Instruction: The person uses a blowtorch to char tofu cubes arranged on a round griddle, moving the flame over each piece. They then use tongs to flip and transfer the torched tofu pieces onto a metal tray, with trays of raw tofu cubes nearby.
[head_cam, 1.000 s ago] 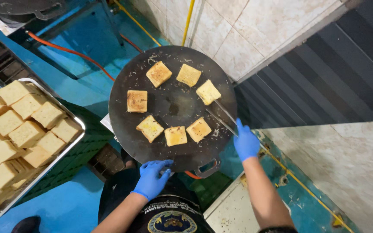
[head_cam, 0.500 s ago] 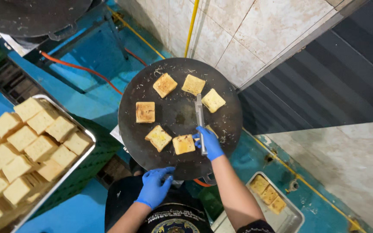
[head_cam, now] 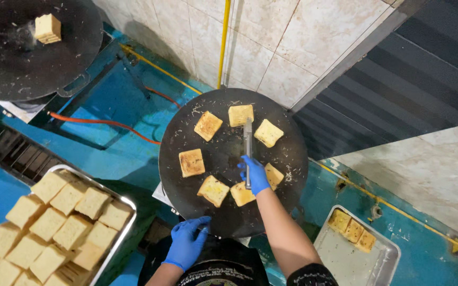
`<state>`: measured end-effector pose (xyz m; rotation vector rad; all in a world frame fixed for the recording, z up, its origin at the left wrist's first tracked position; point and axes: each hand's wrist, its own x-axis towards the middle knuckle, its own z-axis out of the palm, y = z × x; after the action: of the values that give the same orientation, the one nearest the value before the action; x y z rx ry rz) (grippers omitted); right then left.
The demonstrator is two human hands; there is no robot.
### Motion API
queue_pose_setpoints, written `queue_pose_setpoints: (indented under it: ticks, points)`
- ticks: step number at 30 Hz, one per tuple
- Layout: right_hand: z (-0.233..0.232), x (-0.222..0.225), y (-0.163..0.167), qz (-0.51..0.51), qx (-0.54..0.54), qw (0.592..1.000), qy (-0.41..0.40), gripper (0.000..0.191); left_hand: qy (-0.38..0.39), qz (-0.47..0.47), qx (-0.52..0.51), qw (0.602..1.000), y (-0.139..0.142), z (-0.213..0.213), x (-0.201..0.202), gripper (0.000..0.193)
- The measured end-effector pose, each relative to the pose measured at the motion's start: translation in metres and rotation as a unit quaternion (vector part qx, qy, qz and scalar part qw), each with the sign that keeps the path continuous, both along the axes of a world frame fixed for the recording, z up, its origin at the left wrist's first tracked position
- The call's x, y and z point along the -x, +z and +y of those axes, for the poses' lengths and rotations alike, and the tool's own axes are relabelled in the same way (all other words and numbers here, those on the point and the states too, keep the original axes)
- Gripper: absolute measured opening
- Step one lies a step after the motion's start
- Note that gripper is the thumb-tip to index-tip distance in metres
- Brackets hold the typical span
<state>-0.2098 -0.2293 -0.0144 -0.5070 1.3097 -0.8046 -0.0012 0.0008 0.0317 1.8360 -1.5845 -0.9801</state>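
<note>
The right hand point(head_cam: 254, 175) grips metal tongs point(head_cam: 248, 148) over the round griddle point(head_cam: 186, 127), tips at the far toast point(head_cam: 240, 115). Toast looks light, crisp, crumbly: pinch its edges gently. The left hand point(head_cam: 186, 244), fingers loosely spread, rests at the griddle's near rim.

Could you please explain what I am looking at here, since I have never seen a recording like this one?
The picture comes from a camera worn on a person's head, looking straight down at their own two hands in blue gloves. The right hand holds metal tongs over a round black griddle, on which seven toasted bread squares lie; the tongs point toward the square at the far edge. The left hand rests at the griddle's near rim. At the left stands a metal tray of untoasted bread blocks, at the right a smaller tray with three toasted pieces. A second griddle at top left carries one block.
</note>
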Motion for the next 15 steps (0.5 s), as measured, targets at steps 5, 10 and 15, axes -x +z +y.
queue_pose_setpoints:
  ticks: [5,10,15]
  points:
    - [0.0,0.001,-0.004,0.21,0.119,0.97,-0.019,0.047,-0.009,0.014,-0.054,0.998,-0.005,-0.014,-0.042,0.03]
    - [0.01,0.018,0.007,0.668,0.285,0.675,0.129,0.056,-0.041,0.031,-0.044,0.998,-0.011,-0.03,-0.071,0.028]
    - [0.022,0.014,0.012,0.731,0.185,0.593,0.282,0.065,-0.078,0.01,0.003,0.997,-0.014,-0.038,-0.093,0.03]
